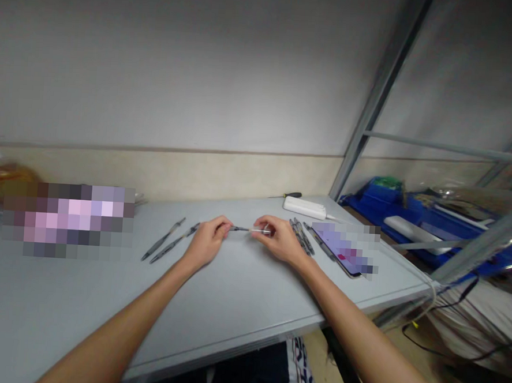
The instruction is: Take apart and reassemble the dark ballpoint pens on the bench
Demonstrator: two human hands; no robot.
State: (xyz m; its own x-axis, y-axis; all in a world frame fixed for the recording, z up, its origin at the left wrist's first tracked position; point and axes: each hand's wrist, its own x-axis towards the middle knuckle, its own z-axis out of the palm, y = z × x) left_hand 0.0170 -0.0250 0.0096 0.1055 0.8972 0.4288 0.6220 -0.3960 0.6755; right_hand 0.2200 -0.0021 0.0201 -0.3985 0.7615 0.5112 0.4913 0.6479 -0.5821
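Observation:
Over the middle of the grey table, my left hand (208, 238) and my right hand (280, 238) face each other with a thin pen (238, 229) stretched between them. My left fingertips pinch its dark end. The other end, pale and shiny, sits in my right fingers, which partly hide it. Whether the pen is in one piece or in parts I cannot make out. Two dark pens (163, 239) lie slanted beside my left hand. Several more pens (302, 237) lie close together just right of my right hand.
A phone (338, 249), partly pixelated, lies at the right. Behind it are a white power strip (305, 208) with a cable and a screwdriver (293, 195). A pixelated item (74, 218) is at the left. A metal frame (381, 95) rises at the table's right end, beside blue trays (370, 201).

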